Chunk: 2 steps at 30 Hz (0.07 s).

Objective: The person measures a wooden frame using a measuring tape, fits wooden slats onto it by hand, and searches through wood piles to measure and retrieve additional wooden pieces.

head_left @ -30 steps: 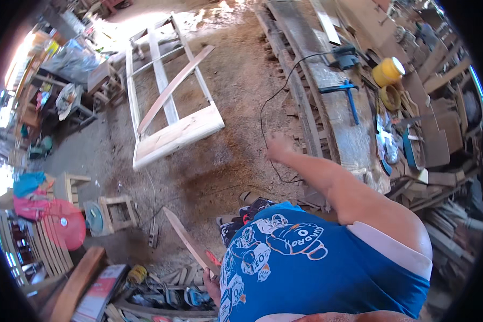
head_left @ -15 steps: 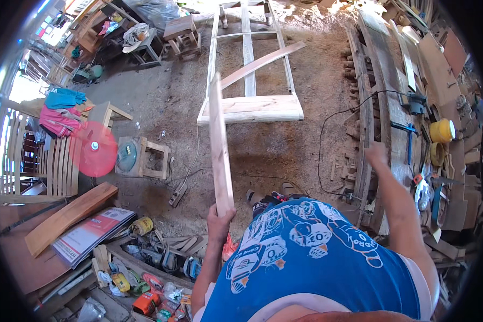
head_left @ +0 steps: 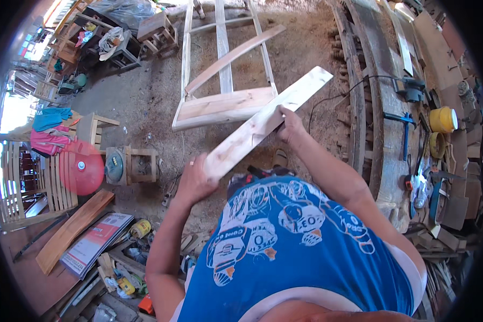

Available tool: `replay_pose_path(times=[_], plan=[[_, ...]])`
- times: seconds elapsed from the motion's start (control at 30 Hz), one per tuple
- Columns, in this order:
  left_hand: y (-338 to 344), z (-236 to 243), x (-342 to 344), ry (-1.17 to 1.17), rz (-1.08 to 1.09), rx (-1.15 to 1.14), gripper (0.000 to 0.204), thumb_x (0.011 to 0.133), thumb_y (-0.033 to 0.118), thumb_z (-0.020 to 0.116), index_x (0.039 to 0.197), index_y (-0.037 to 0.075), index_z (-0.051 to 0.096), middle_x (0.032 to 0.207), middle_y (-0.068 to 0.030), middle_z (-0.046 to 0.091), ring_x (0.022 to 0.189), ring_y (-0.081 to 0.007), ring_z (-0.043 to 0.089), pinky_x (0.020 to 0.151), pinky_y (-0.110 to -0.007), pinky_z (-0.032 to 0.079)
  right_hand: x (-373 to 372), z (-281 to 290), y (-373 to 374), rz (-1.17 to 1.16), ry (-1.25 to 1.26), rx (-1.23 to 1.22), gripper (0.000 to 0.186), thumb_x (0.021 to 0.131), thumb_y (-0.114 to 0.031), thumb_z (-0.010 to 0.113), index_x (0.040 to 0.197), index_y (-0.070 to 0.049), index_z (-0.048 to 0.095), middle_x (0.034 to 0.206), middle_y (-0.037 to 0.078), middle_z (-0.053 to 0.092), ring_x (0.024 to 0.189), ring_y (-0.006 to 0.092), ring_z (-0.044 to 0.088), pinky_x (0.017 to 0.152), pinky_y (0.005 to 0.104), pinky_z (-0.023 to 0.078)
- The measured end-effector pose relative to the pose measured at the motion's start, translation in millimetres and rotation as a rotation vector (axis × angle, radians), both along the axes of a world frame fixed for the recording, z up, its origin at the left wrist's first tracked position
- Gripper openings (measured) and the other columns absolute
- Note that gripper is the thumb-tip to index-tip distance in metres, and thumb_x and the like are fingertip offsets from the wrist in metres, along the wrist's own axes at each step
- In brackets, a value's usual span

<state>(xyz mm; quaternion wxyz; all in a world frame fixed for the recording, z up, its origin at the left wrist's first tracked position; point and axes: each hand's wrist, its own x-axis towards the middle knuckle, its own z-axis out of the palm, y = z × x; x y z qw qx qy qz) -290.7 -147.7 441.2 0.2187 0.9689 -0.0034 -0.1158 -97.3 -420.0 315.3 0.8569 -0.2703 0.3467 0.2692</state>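
A pale wooden board (head_left: pixel 268 121) is held up slantwise in front of me, its far end pointing up and to the right. My left hand (head_left: pixel 197 180) grips its near lower end. My right hand (head_left: pixel 292 126) is closed round the right edge, a little past the middle. Beyond it on the ground lies a long wooden frame (head_left: pixel 225 104) with side rails and a centre rail. A loose plank (head_left: pixel 233 56) rests aslant across that frame. The held board overlaps the frame's near right corner in view.
On the right runs a long wooden bench (head_left: pixel 392 177) with a blue clamp (head_left: pixel 406 129), a power tool (head_left: pixel 413 89) and a yellow bucket (head_left: pixel 443 119). To the left stand a red round stool (head_left: pixel 81 174), a slatted bench (head_left: pixel 53 185) and a small wooden stool (head_left: pixel 142 165). Cluttered tools lie lower left.
The board has swung from upright in my left hand to slanting rightward. My right hand has come from beside the bench and taken hold of it. My view has shifted slightly.
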Motion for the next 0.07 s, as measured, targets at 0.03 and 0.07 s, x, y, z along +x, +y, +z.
replay_pose_path(times=[0.03,0.07], plan=[[-3.4,0.7,13.8,0.005,-0.062,0.034,0.07,0.069,0.026,0.076,0.129,0.004,0.048,0.118,-0.0212,0.057,0.114,-0.038,0.053,0.102,-0.044,0.04,0.1,-10.9,-10.7,-0.028,0.033,0.046,0.054,0.098,-0.036,0.057,0.139,-0.004,0.042,0.133,0.017,0.055,0.121,0.0343,0.056,0.105,0.053,0.045],[-6.6,1.7,36.7,-0.039,-0.139,0.089,0.07,0.07,0.026,0.075,0.131,0.007,0.047,0.121,-0.0211,0.056,0.12,-0.0353,0.05,0.109,-0.041,0.034,11.2,-18.0,-19.6,-0.07,0.077,0.074,0.056,0.098,-0.038,0.058,0.139,-0.005,0.041,0.134,0.016,0.055,0.126,0.0341,0.054,0.107,0.053,0.042]])
